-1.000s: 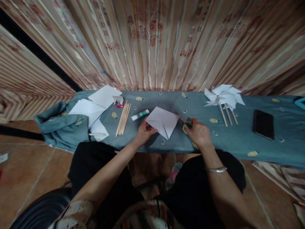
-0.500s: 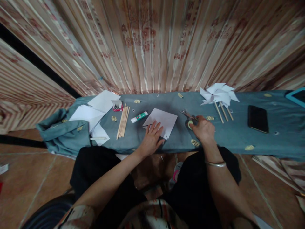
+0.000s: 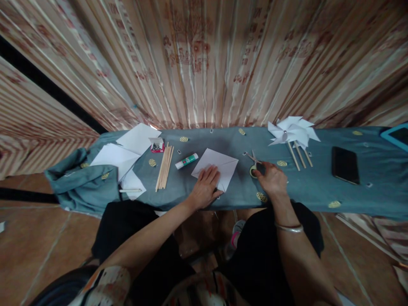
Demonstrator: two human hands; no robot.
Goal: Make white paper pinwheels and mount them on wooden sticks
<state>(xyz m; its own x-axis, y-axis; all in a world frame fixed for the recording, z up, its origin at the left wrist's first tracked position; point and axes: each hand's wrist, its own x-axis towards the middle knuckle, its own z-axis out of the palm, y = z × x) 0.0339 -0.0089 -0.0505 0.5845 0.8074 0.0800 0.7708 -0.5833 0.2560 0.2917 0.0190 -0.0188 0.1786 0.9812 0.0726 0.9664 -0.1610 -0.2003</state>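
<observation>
A square sheet of white paper [image 3: 225,163] lies cornerwise on the cloth, with crease lines across it and a slit near its lower corner. My left hand [image 3: 206,183] rests flat on the lower left part of this sheet, fingers stretched out. To the right of it, my right hand [image 3: 272,178] has its thumb and fingers at the handles of a pair of scissors [image 3: 254,163] with light green grips. The scissor blades are spread apart and point away from me. A glue stick [image 3: 186,161] with a green label lies just left of the sheet.
Several wooden sticks [image 3: 165,168] and a small red box of pins [image 3: 157,145] lie left. Beyond them are white paper sheets [image 3: 114,158] and a white pen [image 3: 130,190]. Paper pinwheels [image 3: 291,129] on sticks, a black phone [image 3: 345,165] and a blue-edged tablet [image 3: 398,135] lie right.
The scissors have turned, their blades now pointing more straight away from me and spread wider. My left hand has shifted slightly on the sheet, its fingers closer together.
</observation>
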